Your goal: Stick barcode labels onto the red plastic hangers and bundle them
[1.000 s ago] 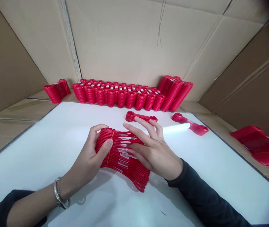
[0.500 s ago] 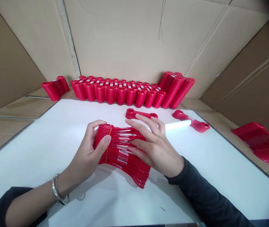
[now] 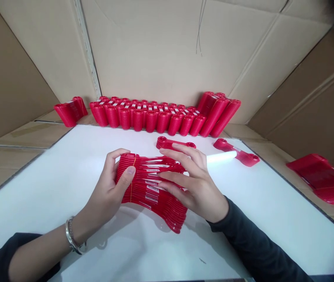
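Where the far-left red stack [image 3: 70, 112] stands: behind and left of the fanned bundle [image 3: 161, 205].
Left hand [image 3: 108, 190]: thumb and fingers closed around the bundle's banded left end.
Fanned bundle: bone-shaped red plastic pieces with barcode labels, between both hands.
Row of red stacks [image 3: 151, 119]: behind the bundle.
Right hand [image 3: 194, 182]: at the bundle's right end, fingers parted, tips among the pieces; whether they grip cannot be told.
Far-right red stack [image 3: 321, 178]: well right of the bundle.
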The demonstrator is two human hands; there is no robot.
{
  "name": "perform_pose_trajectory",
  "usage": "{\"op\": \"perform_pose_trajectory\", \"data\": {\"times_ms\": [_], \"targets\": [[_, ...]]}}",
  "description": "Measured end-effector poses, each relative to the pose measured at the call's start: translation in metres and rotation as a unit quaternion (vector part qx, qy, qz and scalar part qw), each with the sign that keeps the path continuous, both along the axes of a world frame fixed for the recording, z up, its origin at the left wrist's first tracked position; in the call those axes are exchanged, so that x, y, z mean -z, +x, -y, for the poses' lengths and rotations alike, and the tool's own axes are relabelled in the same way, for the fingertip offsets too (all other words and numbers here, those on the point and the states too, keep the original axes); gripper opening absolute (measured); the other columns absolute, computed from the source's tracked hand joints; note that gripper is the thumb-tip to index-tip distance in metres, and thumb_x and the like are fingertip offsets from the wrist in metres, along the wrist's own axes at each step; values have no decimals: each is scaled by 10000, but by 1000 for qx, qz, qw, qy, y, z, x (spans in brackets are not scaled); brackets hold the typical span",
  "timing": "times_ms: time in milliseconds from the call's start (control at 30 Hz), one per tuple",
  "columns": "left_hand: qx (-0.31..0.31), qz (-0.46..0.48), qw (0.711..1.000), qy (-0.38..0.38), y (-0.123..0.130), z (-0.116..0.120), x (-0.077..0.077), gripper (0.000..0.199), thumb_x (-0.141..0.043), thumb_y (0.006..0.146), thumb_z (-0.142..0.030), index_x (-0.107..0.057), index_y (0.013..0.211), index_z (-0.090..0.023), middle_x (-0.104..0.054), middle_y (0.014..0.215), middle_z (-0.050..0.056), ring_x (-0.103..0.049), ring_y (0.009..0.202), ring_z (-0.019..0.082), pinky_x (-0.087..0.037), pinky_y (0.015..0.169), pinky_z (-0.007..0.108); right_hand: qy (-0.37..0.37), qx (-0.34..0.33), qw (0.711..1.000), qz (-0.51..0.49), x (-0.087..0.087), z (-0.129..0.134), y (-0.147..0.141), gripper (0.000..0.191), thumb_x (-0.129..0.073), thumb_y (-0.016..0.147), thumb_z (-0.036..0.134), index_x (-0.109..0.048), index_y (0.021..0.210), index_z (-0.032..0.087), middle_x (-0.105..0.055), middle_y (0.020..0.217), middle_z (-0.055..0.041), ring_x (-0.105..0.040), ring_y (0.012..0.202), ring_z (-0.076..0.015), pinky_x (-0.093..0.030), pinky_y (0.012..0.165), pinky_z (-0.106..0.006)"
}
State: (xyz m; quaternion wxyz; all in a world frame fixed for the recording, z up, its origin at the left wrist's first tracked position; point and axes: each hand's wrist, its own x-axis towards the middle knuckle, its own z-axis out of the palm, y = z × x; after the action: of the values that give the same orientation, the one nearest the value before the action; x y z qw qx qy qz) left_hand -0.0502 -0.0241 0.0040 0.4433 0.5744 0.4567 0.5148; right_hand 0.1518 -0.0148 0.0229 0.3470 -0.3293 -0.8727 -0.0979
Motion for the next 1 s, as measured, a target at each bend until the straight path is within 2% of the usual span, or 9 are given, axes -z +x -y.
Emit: {"op": "perform_pose_trajectory", "data": {"times_ms": [133, 233, 367, 567, 767, 900, 1000], "targets": [[-10, 5, 1000, -11, -1, -1, -1, 364, -504, 845, -430, -374, 1133, -249, -586, 976, 33, -633, 723, 149, -533, 528, 225, -33, -35, 999, -14, -4, 2, 4, 172, -549, 822, 170, -702, 861, 237, -520, 1291, -68, -351, 1274, -272, -329, 979, -486], [-13, 3, 1000, -12, -1, -1, -1, 372, -510, 841, -436, -379, 1132, -246, -581, 993, 41, -635, 767, 163, -535, 536, 225, -68, -38, 997, 8, -5, 3, 4, 150, -567, 818, 235, -710, 863, 224, -477, 1335, -79, -300, 1300, -301, -311, 990, -510], [-20, 8, 1000, -13, -1, -1, -1, 380, -506, 840, -446, -371, 1135, -248, -578, 997, 43, -635, 772, 171, -538, 535, 235, -112, -12, 993, 44, -5, 4, 3, 245, -572, 816, 375, -706, 949, 219, -401, 1402, -91, -233, 1324, -337, -272, 1002, -552], [-8, 2, 1000, -21, -1, -1, 1, 375, -515, 836, -433, -379, 1133, -246, -587, 1033, 49, -630, 781, 167, -529, 539, 233, -187, 16, 978, 91, -5, 6, 1, 254, -531, 841, 350, -699, 986, 228, -338, 1448, -70, -195, 1338, -339, -251, 1014, -567], [2, 1, 1000, -29, -1, 0, 1, 370, -511, 841, -425, -373, 1132, -244, -589, 1030, 50, -622, 790, 169, -520, 549, 238, -204, 23, 974, 92, -5, 6, -1, 219, -525, 845, 305, -701, 946, 222, -353, 1438, -66, -193, 1341, -331, -252, 1015, -581], [6, -1, 1000, -29, -1, 1, 1, 368, -514, 843, -419, -365, 1131, -246, -583, 1016, 50, -617, 846, 189, -524, 576, 252, -212, 38, 969, 120, -5, 8, -4, 249, -485, 865, 289, -679, 1002, 214, -289, 1471, -86, -167, 1348, -355, -230, 1000, -635], [12, -3, 999, -32, -1, 1, 2, 365, -515, 844, -418, -364, 1127, -244, -583, 1003, 50, -617, 818, 183, -523, 573, 253, -225, 36, 965, 132, -5, 10, -5, 245, -470, 868, 258, -677, 990, 211, -283, 1473, -86, -145, 1354, -361, -220, 992, -655]]}}
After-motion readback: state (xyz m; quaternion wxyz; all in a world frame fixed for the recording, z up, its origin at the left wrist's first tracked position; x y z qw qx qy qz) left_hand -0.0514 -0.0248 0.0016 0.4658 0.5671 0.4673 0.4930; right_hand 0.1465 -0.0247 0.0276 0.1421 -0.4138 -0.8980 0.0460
